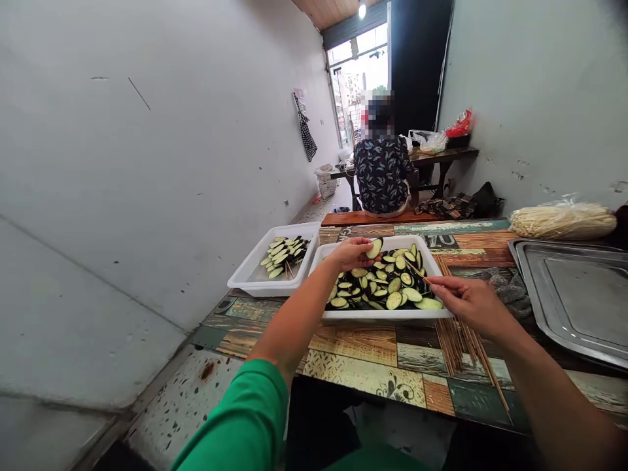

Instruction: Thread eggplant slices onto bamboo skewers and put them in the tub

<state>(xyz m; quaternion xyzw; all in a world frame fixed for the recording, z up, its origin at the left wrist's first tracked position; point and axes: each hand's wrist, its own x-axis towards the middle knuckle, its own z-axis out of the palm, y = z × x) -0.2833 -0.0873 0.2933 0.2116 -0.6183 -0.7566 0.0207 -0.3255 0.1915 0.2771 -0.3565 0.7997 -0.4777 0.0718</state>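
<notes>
Between the fingertips of my left hand (354, 253) is a pale eggplant slice (375, 248) with dark skin at its edge. My right hand (458, 297) pinches a thin wooden skewer (415, 269) that points up and left over the slices. Beneath both hands stands a white tub (387, 314) full of loose eggplant slices (394, 300). Left of it, a second white tub (252, 286) holds a small pile of skewered eggplant slices (282, 254). A bundle of bare wooden skewers (454, 347) lies on the table by my right forearm.
Metal trays (583, 294) and a bag of enoki mushrooms (564, 221) sit on the right of the patterned table (353, 343). A grey cloth (510, 294) lies beside the trays. Ahead, a person (381, 171) sits on a bench (338, 219), back turned. A wall (147, 163) runs along the left.
</notes>
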